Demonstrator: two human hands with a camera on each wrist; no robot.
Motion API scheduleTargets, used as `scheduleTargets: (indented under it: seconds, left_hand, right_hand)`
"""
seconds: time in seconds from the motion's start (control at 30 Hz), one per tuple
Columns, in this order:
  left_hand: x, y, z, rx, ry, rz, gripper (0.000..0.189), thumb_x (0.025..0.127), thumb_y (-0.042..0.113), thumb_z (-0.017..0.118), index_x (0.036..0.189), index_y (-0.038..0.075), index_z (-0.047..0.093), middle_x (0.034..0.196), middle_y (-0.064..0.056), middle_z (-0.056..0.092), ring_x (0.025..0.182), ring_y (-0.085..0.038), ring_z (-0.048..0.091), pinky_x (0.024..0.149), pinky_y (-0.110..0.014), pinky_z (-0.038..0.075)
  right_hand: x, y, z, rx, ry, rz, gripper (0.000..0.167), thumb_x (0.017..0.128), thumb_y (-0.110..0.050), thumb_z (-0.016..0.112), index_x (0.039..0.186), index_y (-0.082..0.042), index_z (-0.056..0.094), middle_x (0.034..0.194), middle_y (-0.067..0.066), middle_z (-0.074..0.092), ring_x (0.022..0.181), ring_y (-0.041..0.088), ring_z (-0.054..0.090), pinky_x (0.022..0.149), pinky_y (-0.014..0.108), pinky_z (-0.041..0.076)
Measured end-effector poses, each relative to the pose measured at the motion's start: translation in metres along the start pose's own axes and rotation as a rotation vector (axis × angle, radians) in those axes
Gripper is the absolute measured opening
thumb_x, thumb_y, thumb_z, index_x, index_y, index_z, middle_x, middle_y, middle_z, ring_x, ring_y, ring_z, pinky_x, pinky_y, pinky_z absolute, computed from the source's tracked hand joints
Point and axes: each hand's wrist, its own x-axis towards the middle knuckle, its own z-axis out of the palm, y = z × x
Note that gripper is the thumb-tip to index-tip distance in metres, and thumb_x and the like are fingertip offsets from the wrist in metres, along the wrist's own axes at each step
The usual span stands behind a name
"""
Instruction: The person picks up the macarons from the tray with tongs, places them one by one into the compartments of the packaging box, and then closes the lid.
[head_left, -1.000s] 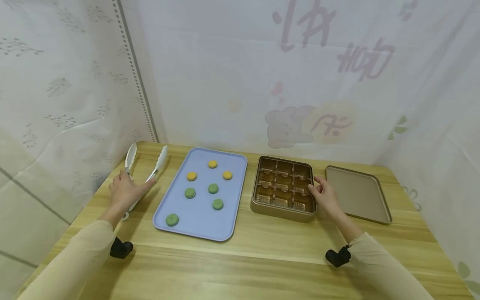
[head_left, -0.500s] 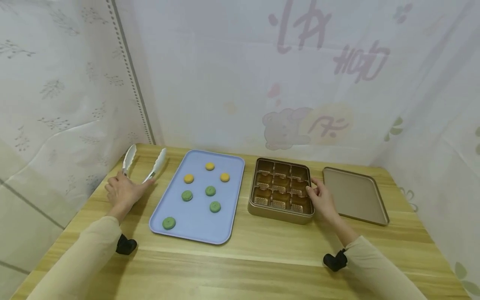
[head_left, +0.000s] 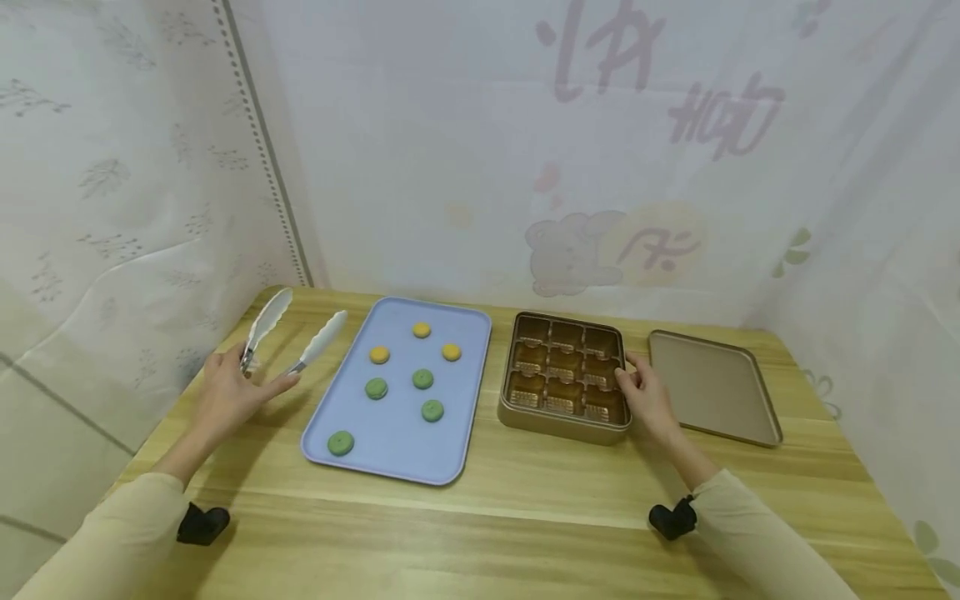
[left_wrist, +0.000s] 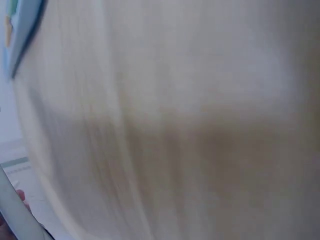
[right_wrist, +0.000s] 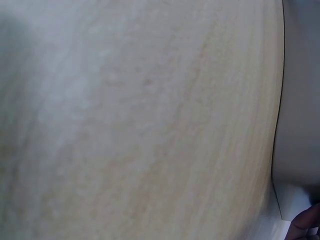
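In the head view my left hand (head_left: 228, 392) grips a pair of tongs (head_left: 322, 342) with pale scalloped tips, its two arms spread apart and pointing away from me. The palm hides their rear end. To the right lies a light blue tray (head_left: 405, 450) bearing several macarons, green ones (head_left: 341, 442) nearer me and yellow ones (head_left: 379, 355) farther back. My right hand (head_left: 648, 400) holds the right wall of a bronze square tin box (head_left: 562, 425), thumb at its rim. A brown plastic insert (head_left: 564, 364) with several square compartments fills the box, and no macaron shows in it.
A flat bronze lid (head_left: 716, 387) lies right of the box. Everything stands on a wood-grain table (head_left: 480, 542). Printed white cloth (head_left: 420, 167) hangs behind and on both sides. The left wrist view shows mostly blurred tabletop (left_wrist: 165, 125).
My left hand has lifted the tongs off the table and shifted them, their tips swinging slightly right. My right hand stays on the tin box, which has not moved.
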Motion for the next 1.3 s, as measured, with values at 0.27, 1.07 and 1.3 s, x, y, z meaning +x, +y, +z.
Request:
scheduleTargets:
  seconds: [0.27, 1.07, 1.3]
  left_hand:
    - [-0.05, 0.002, -0.024, 0.05, 0.006, 0.206, 0.085, 0.072, 0.041, 0.079, 0.131, -0.011, 0.046, 0.098, -0.026, 0.051, 0.082, -0.033, 0.046, 0.059, -0.03, 0.034]
    - [-0.104, 0.029, -0.067, 0.339, -0.182, 0.484, 0.058, 0.068, 0.044, 0.08, 0.111, 0.008, 0.069, 0.087, 0.005, 0.06, 0.057, 0.005, 0.038, 0.047, -0.02, 0.034]
    - [-0.096, 0.037, -0.069, 0.386, -0.242, 0.491, 0.056, 0.068, 0.048, 0.079, 0.108, 0.01, 0.07, 0.084, 0.008, 0.056, 0.055, 0.004, 0.034, 0.045, -0.019, 0.03]
  right_hand:
    - [-0.001, -0.001, -0.002, -0.012, -0.005, -0.007, 0.049, 0.1, -0.022, 0.044, 0.14, 0.006, 0.035, 0.075, 0.006, 0.047, 0.058, 0.01, 0.04, 0.055, 0.026, 0.037]
    - [0.0, -0.005, -0.004, -0.006, -0.001, -0.028, 0.049, 0.1, -0.02, 0.045, 0.14, 0.007, 0.035, 0.074, 0.007, 0.048, 0.056, 0.005, 0.039, 0.054, 0.024, 0.037]
    - [-0.001, -0.004, -0.003, -0.02, 0.012, -0.045, 0.047, 0.1, -0.017, 0.045, 0.138, 0.009, 0.037, 0.072, 0.007, 0.048, 0.057, 0.008, 0.04, 0.055, 0.024, 0.037]
